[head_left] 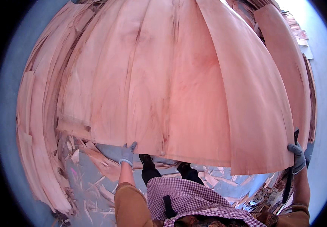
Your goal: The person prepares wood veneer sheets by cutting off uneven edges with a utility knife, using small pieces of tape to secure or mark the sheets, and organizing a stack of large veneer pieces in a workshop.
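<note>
Fingers (130,148) of two gloved hands grip one veneer sheet (178,83).

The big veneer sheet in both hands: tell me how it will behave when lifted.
The veneer sheet looks thin and bowed, so it is probably floppy and light for its size. Splits run along its grain, and scraps litter the floor, so it likely cracks easily. Left hand and right hand grip opposite corners.

Head view | you look steeply down, close over veneer sheets (178,83) | floor (95,189) fills lower frame
</note>
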The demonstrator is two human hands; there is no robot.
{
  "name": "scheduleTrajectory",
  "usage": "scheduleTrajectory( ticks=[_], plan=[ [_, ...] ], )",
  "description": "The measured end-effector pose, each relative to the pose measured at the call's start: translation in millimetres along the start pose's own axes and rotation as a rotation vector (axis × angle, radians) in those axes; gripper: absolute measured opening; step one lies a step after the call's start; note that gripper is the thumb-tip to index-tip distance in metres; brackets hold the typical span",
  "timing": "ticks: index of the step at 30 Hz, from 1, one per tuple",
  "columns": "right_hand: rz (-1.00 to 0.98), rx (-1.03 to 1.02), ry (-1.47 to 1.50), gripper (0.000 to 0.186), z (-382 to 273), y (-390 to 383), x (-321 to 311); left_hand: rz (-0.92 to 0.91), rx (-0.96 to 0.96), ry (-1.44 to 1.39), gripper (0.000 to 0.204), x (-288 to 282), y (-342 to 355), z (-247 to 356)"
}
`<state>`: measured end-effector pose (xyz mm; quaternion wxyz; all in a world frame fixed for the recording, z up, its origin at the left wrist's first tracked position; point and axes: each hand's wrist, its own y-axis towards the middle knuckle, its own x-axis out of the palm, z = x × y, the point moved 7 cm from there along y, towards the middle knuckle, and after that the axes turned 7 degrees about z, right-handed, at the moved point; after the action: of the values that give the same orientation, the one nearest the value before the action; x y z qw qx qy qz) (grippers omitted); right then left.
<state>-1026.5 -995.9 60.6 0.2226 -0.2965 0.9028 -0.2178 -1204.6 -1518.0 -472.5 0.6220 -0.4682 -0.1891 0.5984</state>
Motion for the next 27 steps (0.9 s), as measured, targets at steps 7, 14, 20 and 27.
scheduleTrajectory(
  ticks=[7,14,20,27],
  plan=[
    [-0.005,0.096,-0.076,0.058,43.5,26.6,-28.7,-0.113,0.208,-0.270,0.045,-1.5,-67.1,63.3],
    [-0.057,0.135,-0.072,0.053,90.3,49.3,-32.5,-0.237,0.450,-0.347,0.036,35.0,-166.8,140.1],
    [-0.127,0.105,0.043,0.045,96.1,52.1,-37.1,-0.348,0.824,-0.009,0.039,106.8,-294.1,220.6],
    [-0.148,0.063,0.052,0.043,86.8,47.0,-52.7,-0.341,1.170,0.194,0.034,187.3,-416.9,274.5]
  ],
)
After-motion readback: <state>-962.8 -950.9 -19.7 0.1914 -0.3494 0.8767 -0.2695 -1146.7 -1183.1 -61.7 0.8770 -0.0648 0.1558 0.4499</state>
